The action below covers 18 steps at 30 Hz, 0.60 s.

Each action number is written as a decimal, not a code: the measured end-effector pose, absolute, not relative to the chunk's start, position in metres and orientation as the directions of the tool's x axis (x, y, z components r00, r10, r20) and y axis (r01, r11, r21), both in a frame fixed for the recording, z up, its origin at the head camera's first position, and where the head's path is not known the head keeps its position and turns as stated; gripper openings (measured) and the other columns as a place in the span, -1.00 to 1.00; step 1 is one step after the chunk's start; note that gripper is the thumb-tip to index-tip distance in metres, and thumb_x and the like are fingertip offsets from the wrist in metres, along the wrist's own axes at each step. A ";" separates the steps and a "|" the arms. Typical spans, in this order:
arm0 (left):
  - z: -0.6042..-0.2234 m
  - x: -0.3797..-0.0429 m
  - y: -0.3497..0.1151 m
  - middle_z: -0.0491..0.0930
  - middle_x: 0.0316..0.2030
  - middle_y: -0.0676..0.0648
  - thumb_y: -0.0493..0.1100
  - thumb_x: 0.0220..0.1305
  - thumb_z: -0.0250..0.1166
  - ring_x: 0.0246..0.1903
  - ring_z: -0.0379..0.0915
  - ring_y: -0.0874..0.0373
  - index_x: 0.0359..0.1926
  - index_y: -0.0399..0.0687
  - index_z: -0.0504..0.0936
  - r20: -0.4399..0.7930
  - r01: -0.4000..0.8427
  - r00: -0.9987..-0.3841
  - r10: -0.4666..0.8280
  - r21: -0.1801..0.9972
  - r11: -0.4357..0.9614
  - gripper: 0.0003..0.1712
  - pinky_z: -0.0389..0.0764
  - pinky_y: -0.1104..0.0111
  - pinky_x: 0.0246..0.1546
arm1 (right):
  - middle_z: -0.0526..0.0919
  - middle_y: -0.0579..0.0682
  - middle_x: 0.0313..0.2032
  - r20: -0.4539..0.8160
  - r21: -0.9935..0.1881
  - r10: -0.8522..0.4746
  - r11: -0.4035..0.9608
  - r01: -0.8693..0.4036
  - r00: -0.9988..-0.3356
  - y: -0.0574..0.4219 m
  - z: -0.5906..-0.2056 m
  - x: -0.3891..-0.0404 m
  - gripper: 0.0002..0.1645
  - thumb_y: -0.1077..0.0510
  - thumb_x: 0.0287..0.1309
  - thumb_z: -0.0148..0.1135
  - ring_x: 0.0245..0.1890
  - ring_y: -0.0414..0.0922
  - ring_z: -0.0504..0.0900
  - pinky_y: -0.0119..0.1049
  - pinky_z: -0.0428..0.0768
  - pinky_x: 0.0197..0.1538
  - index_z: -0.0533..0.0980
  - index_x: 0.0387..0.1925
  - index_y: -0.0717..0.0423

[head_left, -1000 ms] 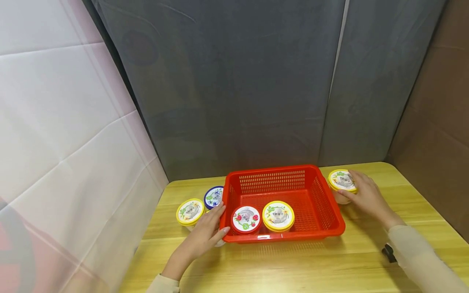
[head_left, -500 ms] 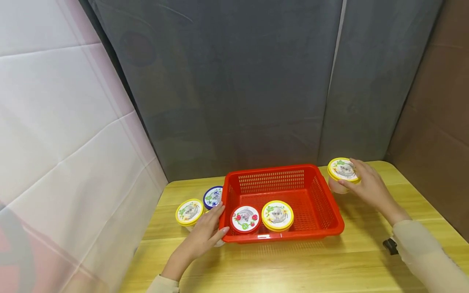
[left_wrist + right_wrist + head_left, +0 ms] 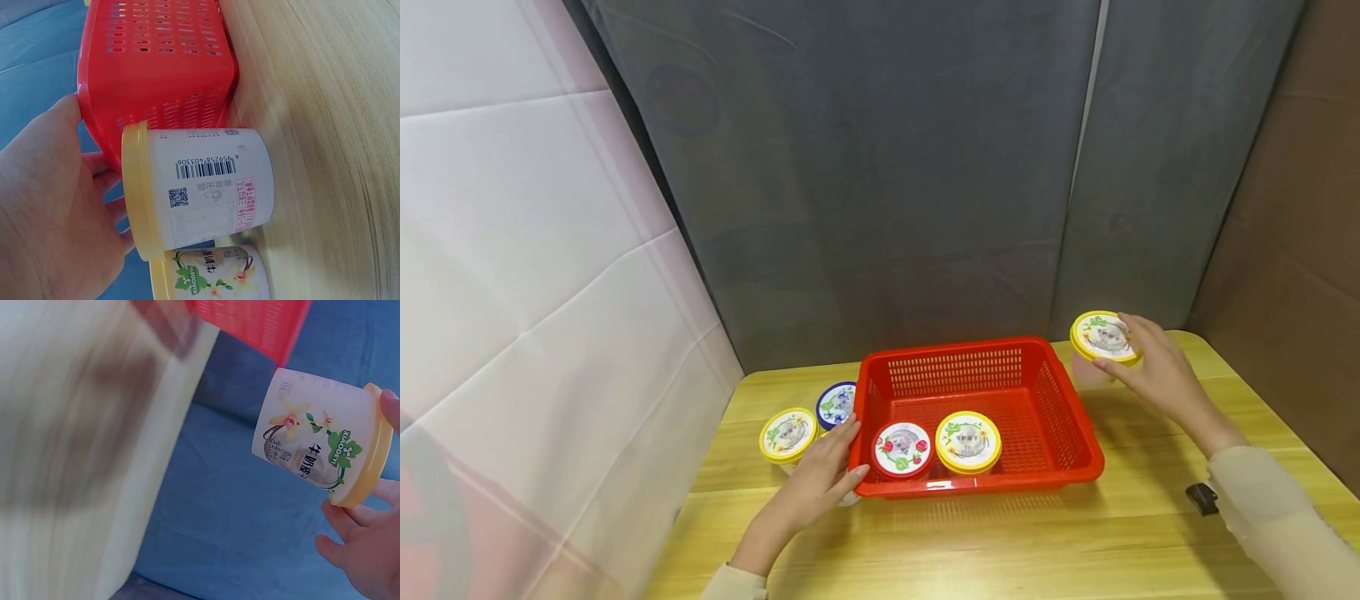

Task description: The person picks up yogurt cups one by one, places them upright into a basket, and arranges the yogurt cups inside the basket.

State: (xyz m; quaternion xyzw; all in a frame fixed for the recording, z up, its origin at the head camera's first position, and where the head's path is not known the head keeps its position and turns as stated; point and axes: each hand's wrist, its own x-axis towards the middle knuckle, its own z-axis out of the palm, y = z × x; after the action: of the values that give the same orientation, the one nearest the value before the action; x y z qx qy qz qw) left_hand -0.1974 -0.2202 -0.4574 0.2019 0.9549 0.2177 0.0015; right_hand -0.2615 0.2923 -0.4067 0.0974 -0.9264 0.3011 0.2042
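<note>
My right hand (image 3: 1157, 367) grips a yellow-lidded tub (image 3: 1105, 337) by its lid, thumb on one side and fingers on the other. In the right wrist view this tub (image 3: 319, 437) shows flowers on its white wall and hangs clear of the table. My left hand (image 3: 816, 475) holds the near left corner of a red plastic basket (image 3: 1086, 471). A red-lidded tub (image 3: 902, 450) and a yellow-lidded one (image 3: 968, 442) stand in the basket. Close beside the left fingers is another yellow-lidded tub (image 3: 206, 181), partly hidden under that hand in the head view.
Left of the basket stand a further yellow-lidded tub (image 3: 790, 435) and a blue-lidded tub (image 3: 835, 404). The wooden table (image 3: 970, 558) meets a dark grey curtain (image 3: 880, 208) at the back. A small black object (image 3: 1202, 498) lies near the right sleeve.
My right hand has lifted the yellow-lidded tub off the table, moving up and slightly away in the head view. The left hand and the basket have stayed in place.
</note>
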 end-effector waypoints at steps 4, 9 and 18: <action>-0.458 -0.197 -0.220 0.01 0.57 0.09 0.27 0.40 0.09 0.56 -0.03 0.02 0.55 0.10 0.09 0.087 0.384 -0.919 0.385 0.417 0.824 -0.17 0.17 -0.06 0.50 | 0.28 0.46 0.34 0.445 -0.517 -0.065 0.796 -0.316 -0.893 0.286 -0.396 -0.259 0.05 -0.07 0.09 0.45 0.27 0.43 0.25 0.43 0.23 0.23 0.17 0.45 0.29; -0.457 -0.197 -0.220 0.01 0.57 0.09 0.32 0.39 0.06 0.56 -0.02 0.03 0.55 0.10 0.10 0.085 0.381 -0.920 0.383 0.422 0.823 -0.15 0.19 -0.07 0.50 | 0.28 0.42 0.36 0.441 -0.538 -0.067 0.778 -0.323 -0.895 0.275 -0.388 -0.256 0.05 -0.06 0.07 0.47 0.28 0.40 0.25 0.42 0.25 0.22 0.18 0.45 0.26; -0.457 -0.197 -0.221 0.00 0.57 0.09 0.37 0.38 0.01 0.56 -0.02 0.02 0.55 0.09 0.09 0.090 0.390 -0.916 0.390 0.420 0.819 -0.13 0.18 -0.07 0.50 | 0.27 0.35 0.39 0.438 -0.562 -0.109 0.742 -0.366 -0.892 0.251 -0.384 -0.248 0.06 -0.04 0.02 0.51 0.32 0.37 0.26 0.45 0.28 0.23 0.21 0.46 0.19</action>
State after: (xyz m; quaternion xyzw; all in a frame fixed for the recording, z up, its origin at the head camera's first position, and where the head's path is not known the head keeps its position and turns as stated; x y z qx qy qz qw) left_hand -0.1968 -0.2209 -0.4574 0.2046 0.9538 0.2203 0.0000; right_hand -0.2482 0.2505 -0.3837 0.1299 -0.9132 0.3349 0.1923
